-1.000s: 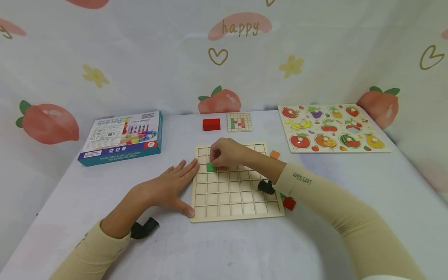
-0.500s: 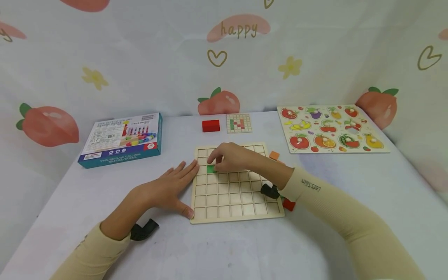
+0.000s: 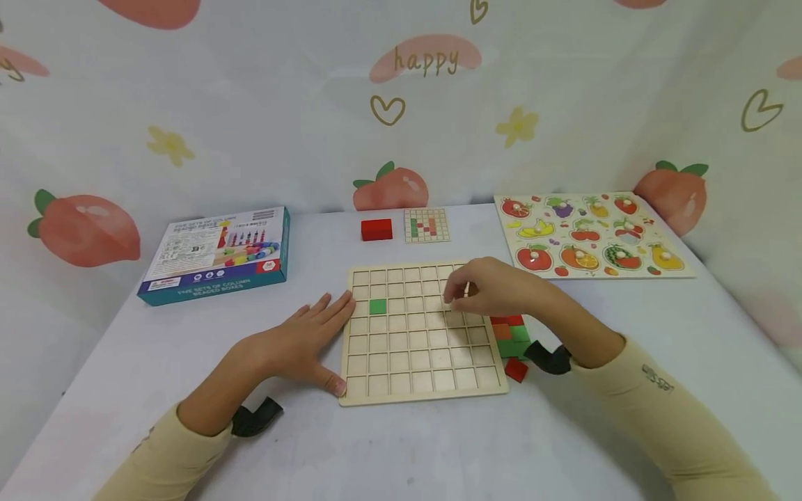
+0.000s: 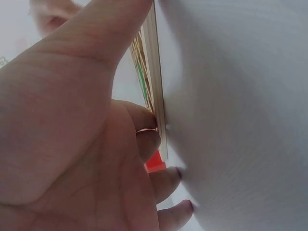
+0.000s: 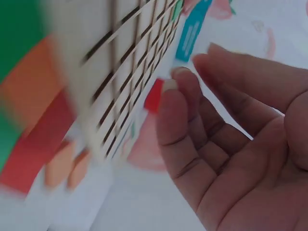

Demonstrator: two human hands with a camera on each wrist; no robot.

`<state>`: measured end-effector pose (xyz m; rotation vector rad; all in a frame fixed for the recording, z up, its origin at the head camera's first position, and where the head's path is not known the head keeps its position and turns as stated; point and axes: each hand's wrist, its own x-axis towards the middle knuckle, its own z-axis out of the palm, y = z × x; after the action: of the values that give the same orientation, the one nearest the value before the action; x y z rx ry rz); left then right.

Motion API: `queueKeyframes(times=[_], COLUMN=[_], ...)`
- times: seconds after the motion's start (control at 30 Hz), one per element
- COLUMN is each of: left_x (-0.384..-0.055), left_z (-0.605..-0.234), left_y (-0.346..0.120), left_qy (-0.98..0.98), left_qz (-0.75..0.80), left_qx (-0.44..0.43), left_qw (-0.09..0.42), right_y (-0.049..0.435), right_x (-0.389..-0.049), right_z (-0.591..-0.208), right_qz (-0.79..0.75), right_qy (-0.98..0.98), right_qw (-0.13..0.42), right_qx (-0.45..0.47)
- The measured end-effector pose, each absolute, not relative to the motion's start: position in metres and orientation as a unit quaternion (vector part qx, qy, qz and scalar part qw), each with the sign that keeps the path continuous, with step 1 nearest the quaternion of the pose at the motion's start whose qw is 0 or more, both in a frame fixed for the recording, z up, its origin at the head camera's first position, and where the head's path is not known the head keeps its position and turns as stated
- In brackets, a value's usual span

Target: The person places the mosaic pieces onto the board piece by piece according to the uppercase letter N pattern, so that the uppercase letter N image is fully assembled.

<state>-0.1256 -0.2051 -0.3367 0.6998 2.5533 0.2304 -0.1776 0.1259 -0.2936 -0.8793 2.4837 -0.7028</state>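
A pale wooden grid board [image 3: 421,362] lies flat on the table, with one green square tile [image 3: 378,306] in a cell near its upper left. My left hand [image 3: 301,342] is spread flat against the board's left edge, fingertips and thumb touching it. Above the board's right side hovers my right hand [image 3: 495,287], fingers loosely bent and a gap between thumb and fingertips; the right wrist view shows nothing in it. Just right of the board lie green, red and orange tiles [image 3: 512,334], partly hidden by this hand. One loose red tile [image 3: 516,370] is nearer me.
Behind the board are a red block [image 3: 376,229] and a small card with a coloured grid pattern [image 3: 427,225]. A boxed bead set [image 3: 216,255] stands at the back left. At the back right lies a fruit puzzle board [image 3: 592,236].
My right hand has let go of the green tile, which stays in its cell, and moved right across the board. My left hand stays at the board's edge.
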Motion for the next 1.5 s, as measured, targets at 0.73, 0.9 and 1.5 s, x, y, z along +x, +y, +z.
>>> queueKeyframes(times=[0.73,0.9,1.5], left_x=[-0.125,-0.125,-0.123], left_z=[-0.337,-0.337,-0.335], left_y=[-0.206,-0.205,-0.206], left_qy=[0.931,0.931,0.932], left_qz=[0.086,0.085,0.091], left_qx=[0.258,0.26,0.259], left_qw=[0.242,0.241,0.237], right_y=[0.205,0.207,0.217], right_x=[-0.138,-0.138,-0.145], right_z=[-0.323,-0.326,-0.325], right_qz=[-0.173,-0.18,-0.272], right_qy=[0.94,0.94,0.911], right_qw=[0.174,0.172,0.159], right_qx=[-0.237,-0.232,-0.265])
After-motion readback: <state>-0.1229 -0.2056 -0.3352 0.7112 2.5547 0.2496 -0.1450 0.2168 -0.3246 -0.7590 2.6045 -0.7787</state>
